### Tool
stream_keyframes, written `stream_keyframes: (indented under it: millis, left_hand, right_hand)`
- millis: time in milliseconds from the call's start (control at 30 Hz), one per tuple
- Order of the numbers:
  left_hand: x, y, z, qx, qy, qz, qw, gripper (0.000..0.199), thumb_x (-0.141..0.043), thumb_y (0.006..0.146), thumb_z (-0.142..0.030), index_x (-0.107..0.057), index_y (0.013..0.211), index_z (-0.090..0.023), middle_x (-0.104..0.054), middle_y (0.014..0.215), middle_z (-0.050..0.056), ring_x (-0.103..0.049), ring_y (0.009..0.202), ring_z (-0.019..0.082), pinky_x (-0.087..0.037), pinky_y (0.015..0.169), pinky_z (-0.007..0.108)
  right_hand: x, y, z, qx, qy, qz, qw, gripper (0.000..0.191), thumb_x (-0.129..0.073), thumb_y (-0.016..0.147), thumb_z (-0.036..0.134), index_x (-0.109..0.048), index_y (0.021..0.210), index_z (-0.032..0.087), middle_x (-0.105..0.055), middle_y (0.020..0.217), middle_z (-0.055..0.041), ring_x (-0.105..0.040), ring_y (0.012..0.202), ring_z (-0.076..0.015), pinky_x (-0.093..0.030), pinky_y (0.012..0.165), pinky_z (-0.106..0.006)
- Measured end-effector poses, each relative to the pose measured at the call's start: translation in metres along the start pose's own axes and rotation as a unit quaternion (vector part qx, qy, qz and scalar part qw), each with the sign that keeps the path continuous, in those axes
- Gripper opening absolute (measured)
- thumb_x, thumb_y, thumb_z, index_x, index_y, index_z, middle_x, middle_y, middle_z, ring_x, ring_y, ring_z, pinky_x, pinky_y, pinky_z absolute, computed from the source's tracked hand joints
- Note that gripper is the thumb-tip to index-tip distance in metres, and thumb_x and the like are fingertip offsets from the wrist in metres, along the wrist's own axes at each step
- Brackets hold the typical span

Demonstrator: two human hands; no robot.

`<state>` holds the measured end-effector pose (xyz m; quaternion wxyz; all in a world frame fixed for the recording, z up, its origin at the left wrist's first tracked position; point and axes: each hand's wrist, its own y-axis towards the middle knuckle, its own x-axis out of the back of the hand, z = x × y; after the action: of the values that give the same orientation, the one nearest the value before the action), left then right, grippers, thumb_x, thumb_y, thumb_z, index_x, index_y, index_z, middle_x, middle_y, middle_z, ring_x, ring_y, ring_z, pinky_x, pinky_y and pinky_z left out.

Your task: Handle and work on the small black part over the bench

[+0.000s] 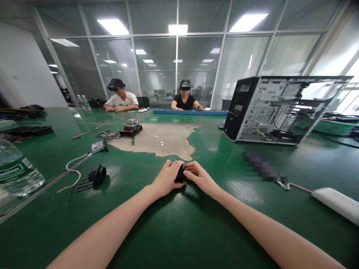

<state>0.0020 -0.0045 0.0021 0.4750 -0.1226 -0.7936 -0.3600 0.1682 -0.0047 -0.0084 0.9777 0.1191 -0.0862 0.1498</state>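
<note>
My left hand [169, 175] is wrapped round a small black part [179, 175], held just above the green table in front of me. Its exact kind is hidden by the fingers. From the other side, my right hand [198, 175] has its thumb and fingertips closed on the right edge of the same part. To the left of my hands lies a black plastic bracket [97, 176] with a slotted plate and a round piece. Beyond it rests a metal bracket [99, 146] with a pale cable [73, 166] near it.
An open computer case [244, 108] stands at the right. A white power bank [338, 201] and a pixelated dark object [263, 167] lie nearer. A water bottle [17, 168] is at left. A heatsink fan [131, 127] sits by bare patch [171, 140]. Two people sit opposite.
</note>
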Motion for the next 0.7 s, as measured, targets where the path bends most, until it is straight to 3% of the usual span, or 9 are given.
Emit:
stream_keyframes:
  millis: [200, 433, 533, 700]
  left_hand:
    - [0.0, 0.0, 0.0, 0.011, -0.007, 0.017, 1.0, 0.052, -0.064, 0.063, -0.025, -0.037, 0.107, -0.021, -0.051, 0.1, 0.004, -0.05, 0.086, 0.021, -0.039, 0.073, 0.033]
    - [-0.001, 0.001, 0.0, 0.012, 0.0, 0.013, 1.0, 0.053, -0.063, 0.064, -0.031, -0.035, 0.108, -0.021, -0.051, 0.102, 0.005, -0.053, 0.086, 0.022, -0.04, 0.073, 0.034]
    - [0.0, 0.001, 0.0, 0.013, 0.002, 0.016, 1.0, 0.052, -0.063, 0.064, -0.03, -0.036, 0.107, -0.021, -0.051, 0.102, 0.005, -0.053, 0.086, 0.022, -0.04, 0.073, 0.033]
    - [0.0, 0.001, -0.002, 0.023, 0.004, 0.019, 1.0, 0.05, -0.062, 0.064, -0.027, -0.037, 0.106, -0.022, -0.051, 0.101, 0.004, -0.054, 0.085, 0.022, -0.039, 0.072, 0.033]
  right_hand:
    - [0.005, -0.007, 0.009, 0.034, 0.029, 0.079, 0.996, 0.032, -0.063, 0.067, 0.029, -0.045, 0.092, 0.021, -0.053, 0.095, -0.0017, -0.056, 0.089, -0.0149, -0.047, 0.079, -0.032]
    - [-0.002, 0.001, 0.001, 0.007, -0.002, -0.013, 1.0, 0.022, -0.055, 0.073, 0.036, -0.046, 0.084, 0.019, -0.054, 0.084, -0.0007, -0.057, 0.074, -0.0129, -0.049, 0.069, -0.031]
    - [-0.001, 0.001, 0.001, -0.004, -0.004, 0.006, 1.0, 0.024, -0.054, 0.074, 0.035, -0.047, 0.089, 0.019, -0.054, 0.09, -0.0026, -0.057, 0.081, -0.0142, -0.049, 0.072, -0.032]
    - [0.003, -0.007, 0.011, 0.043, 0.025, 0.063, 0.997, 0.028, -0.063, 0.067, 0.03, -0.045, 0.087, 0.02, -0.053, 0.092, -0.001, -0.056, 0.088, -0.015, -0.047, 0.077, -0.031]
